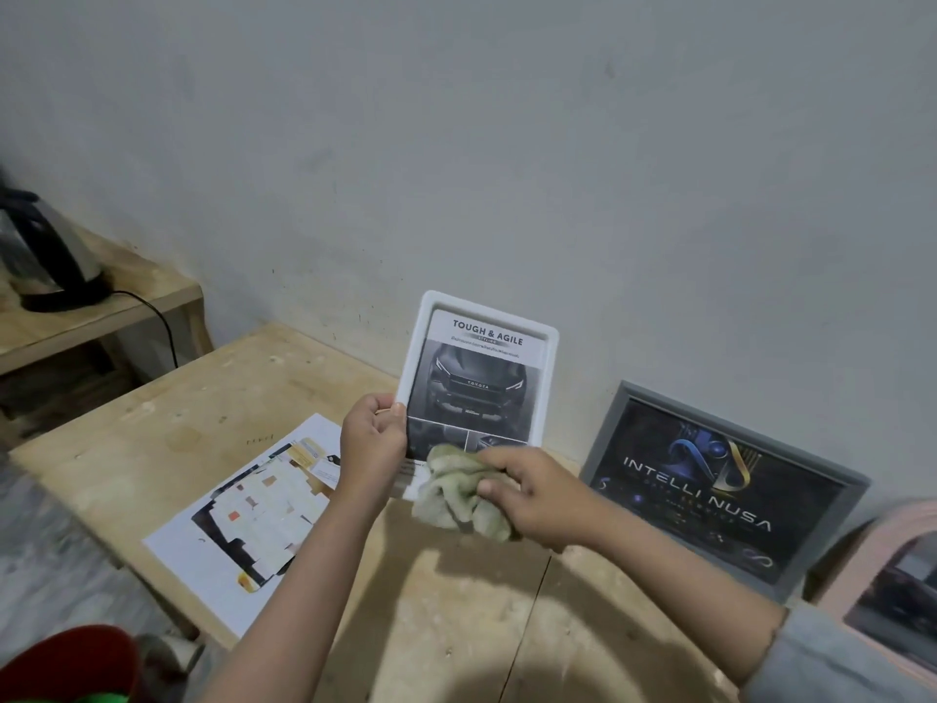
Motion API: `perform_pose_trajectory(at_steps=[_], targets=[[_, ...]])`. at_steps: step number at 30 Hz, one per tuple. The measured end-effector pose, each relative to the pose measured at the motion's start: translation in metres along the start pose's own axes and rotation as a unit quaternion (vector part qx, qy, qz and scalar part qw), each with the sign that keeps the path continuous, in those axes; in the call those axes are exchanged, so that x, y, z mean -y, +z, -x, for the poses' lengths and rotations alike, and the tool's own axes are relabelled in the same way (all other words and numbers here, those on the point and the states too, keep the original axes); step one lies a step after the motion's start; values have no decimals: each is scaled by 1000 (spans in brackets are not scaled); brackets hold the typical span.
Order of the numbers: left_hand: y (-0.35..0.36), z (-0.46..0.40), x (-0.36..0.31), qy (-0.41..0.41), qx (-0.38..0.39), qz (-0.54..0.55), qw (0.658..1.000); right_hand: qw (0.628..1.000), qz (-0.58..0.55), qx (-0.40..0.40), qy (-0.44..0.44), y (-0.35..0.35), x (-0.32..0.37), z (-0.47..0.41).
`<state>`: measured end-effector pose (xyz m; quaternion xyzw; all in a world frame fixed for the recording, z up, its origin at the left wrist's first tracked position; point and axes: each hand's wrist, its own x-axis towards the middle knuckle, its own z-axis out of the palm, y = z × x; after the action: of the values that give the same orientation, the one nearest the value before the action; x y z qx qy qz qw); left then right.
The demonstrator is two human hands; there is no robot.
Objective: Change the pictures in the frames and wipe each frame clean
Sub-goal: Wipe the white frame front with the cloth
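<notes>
A white picture frame (550, 347) with a car picture headed "TOUGH & AGILE" is held upright above the wooden table (446, 601). My left hand (372, 446) grips the frame's lower left edge. My right hand (532, 494) holds a crumpled pale green cloth (456, 492) against the frame's lower part. A grey frame (608, 428) with a dark "INTELLI NUSA" picture leans on the wall at the right. A loose printed picture sheet (243, 515) lies flat on the table to the left.
A pink frame (897, 525) stands at the far right edge. A steel kettle (45, 251) with a black cord sits on a lower wooden shelf (127, 291) at the left. A red object (71, 662) shows at the bottom left. The wall (507, 144) is close behind.
</notes>
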<state>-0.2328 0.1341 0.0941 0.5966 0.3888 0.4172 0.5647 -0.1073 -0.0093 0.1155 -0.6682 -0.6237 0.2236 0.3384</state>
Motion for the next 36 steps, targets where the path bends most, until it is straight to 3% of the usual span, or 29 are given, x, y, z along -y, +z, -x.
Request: perform_pose_trajectory(at_steps=[3,6,9,12,17,24,28,30,33,34,36], targets=[[-3,-1,0,-1,17,11,1000,986,59,-147,-48,-26,10,-16],[-1,5,-3,9,52,6,999,931,194,-283,-122,-51,9,-35],[5,12,-6,18,70,5,997,880,346,-288,-153,-65,-7,-54],[6,12,-8,33,70,19,997,866,427,-225,-134,-54,-21,-61],[5,8,-8,36,81,41,995,881,393,-213,-154,-17,-27,-50],[8,0,-3,-60,99,113,987,899,350,-161,-206,28,-34,-21],[11,-3,-1,-54,91,69,992,918,287,-130,-241,41,-33,-10],[13,-4,-1,-43,85,37,995,947,220,-90,-216,45,-24,-4],[12,-6,2,-48,70,21,996,993,76,-12,-85,28,-7,-3],[11,-7,1,-49,68,26,996,998,38,-4,-51,17,-5,-6],[8,-9,-1,-53,65,35,996,997,35,-59,-33,-8,0,-13]])
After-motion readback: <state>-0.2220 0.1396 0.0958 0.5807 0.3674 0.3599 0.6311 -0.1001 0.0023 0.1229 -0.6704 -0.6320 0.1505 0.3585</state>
